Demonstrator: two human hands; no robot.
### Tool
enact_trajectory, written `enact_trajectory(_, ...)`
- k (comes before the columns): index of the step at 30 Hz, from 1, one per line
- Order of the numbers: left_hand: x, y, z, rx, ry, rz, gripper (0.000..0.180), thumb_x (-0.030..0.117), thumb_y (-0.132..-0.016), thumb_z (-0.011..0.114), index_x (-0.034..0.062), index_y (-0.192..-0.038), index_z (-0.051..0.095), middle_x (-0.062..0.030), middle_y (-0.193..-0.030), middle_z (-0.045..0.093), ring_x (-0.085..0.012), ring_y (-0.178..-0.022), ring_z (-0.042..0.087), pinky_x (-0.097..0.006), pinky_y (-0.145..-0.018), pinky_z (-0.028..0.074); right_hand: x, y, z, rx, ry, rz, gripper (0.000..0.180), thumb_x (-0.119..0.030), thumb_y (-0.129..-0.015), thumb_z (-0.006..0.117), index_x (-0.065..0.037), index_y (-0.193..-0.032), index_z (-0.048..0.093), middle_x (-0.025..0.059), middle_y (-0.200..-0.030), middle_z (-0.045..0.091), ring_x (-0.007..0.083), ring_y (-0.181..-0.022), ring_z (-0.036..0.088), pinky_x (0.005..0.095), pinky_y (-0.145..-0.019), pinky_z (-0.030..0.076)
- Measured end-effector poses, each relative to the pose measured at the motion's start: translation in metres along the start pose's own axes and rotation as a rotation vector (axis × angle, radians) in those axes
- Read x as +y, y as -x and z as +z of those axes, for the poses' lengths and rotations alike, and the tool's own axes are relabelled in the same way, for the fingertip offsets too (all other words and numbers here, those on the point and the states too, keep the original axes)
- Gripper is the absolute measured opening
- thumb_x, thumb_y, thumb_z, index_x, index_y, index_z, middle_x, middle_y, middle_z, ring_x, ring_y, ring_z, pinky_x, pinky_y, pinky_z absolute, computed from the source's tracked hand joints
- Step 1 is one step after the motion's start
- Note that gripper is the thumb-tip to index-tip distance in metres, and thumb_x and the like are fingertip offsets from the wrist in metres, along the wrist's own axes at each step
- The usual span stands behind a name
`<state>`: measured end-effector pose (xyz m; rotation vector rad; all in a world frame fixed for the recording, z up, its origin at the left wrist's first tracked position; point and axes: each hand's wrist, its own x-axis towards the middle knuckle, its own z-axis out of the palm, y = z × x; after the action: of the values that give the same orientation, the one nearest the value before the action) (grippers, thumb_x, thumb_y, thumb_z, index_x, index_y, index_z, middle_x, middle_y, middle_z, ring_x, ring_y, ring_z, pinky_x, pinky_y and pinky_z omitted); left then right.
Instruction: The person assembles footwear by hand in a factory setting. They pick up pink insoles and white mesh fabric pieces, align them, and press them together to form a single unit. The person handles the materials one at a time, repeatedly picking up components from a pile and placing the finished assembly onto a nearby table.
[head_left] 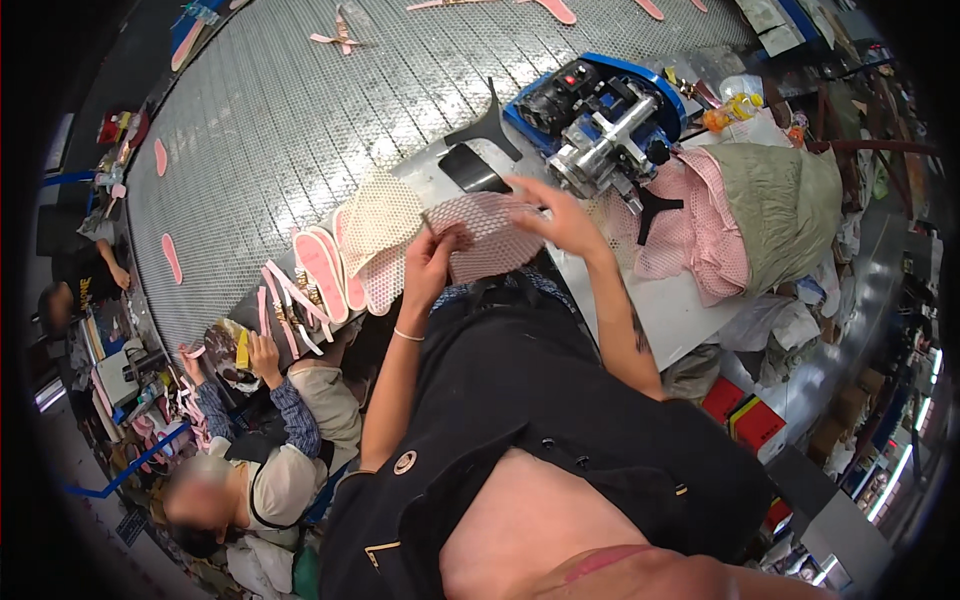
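In front of my body, my left hand [432, 262] pinches the left side of a greyish-pink honeycomb-mesh sheet [487, 250]. My right hand [562, 218] is at the sheet's right edge, with its fingers stretched out and apart. Whether the right fingertips press on the mesh or only hover over it is hard to see. Beyond the sheet, a black plate [473, 168] lies on the pale work surface [425, 168]. Left of my left hand is a cream honeycomb-mesh piece [382, 222], partly over pink insoles [320, 272].
A blue machine [600, 105] with metal shafts stands beyond my right hand. Pink mesh [712, 215] and a khaki cloth [785, 215] are piled at right. A slatted metal conveyor [300, 110] carries scattered pink pieces. At left, a co-worker's hands [262, 358] handle pink straps.
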<state>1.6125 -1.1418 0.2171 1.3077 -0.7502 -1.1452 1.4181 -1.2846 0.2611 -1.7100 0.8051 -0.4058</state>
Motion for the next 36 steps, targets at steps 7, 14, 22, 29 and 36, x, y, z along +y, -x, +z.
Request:
enact_trajectory(7,-0.026,-0.031,0.080,-0.336,-0.129,-0.111,0.026,0.023,-0.095,0.054,-0.0018,-0.097,0.063,-0.0013,-0.081,0.063,-0.0083,-0.074,0.055,-0.026,-0.070,0.046,0.058,0.136,-0.004,0.321,-0.139,0.305,0.027,-0.017,-0.089,0.063,0.004,-0.105,0.065,0.0067,-0.086,0.070,0.0098,-0.077,0.061,0.0269,-0.070,0.048)
enact_trajectory(14,-0.073,-0.050,0.143,-0.471,-0.011,-0.341,0.031,0.026,-0.098,0.052,-0.0009,-0.091,0.064,0.0017,-0.078,0.059,-0.0047,-0.071,0.051,-0.024,-0.065,0.044,0.079,0.177,-0.019,0.517,-0.323,0.394,0.021,-0.012,-0.092,0.060,0.005,-0.100,0.067,0.0029,-0.085,0.068,0.0059,-0.076,0.058,0.0235,-0.067,0.047)
enact_trajectory(22,-0.081,-0.069,0.141,-0.306,0.105,-0.341,0.035,0.031,-0.097,0.052,-0.0005,-0.089,0.064,0.0030,-0.076,0.058,-0.0048,-0.066,0.050,-0.024,-0.061,0.042,0.086,0.144,-0.035,0.438,-0.480,0.383,0.018,-0.012,-0.092,0.060,0.005,-0.094,0.066,0.0003,-0.082,0.065,0.0038,-0.072,0.054,0.0217,-0.064,0.044)
enact_trajectory(29,-0.055,-0.088,0.108,-0.100,0.139,-0.228,0.028,0.024,-0.096,0.055,-0.0021,-0.092,0.065,0.0023,-0.078,0.061,-0.0043,-0.068,0.052,-0.022,-0.062,0.044,0.093,0.078,-0.034,0.333,-0.442,0.296,0.022,-0.017,-0.092,0.062,0.003,-0.084,0.066,-0.0041,-0.073,0.061,0.0016,-0.064,0.047,0.0207,-0.056,0.037)
enact_trajectory(36,-0.050,-0.065,0.085,0.149,0.108,-0.208,0.023,0.021,-0.090,0.063,-0.0016,-0.096,0.064,-0.0003,-0.082,0.064,-0.0057,-0.070,0.054,-0.022,-0.065,0.044,0.100,0.046,-0.028,0.316,-0.500,0.340,0.023,-0.017,-0.091,0.062,0.003,-0.080,0.066,-0.0041,-0.072,0.060,0.0009,-0.061,0.045,0.0191,-0.053,0.034)
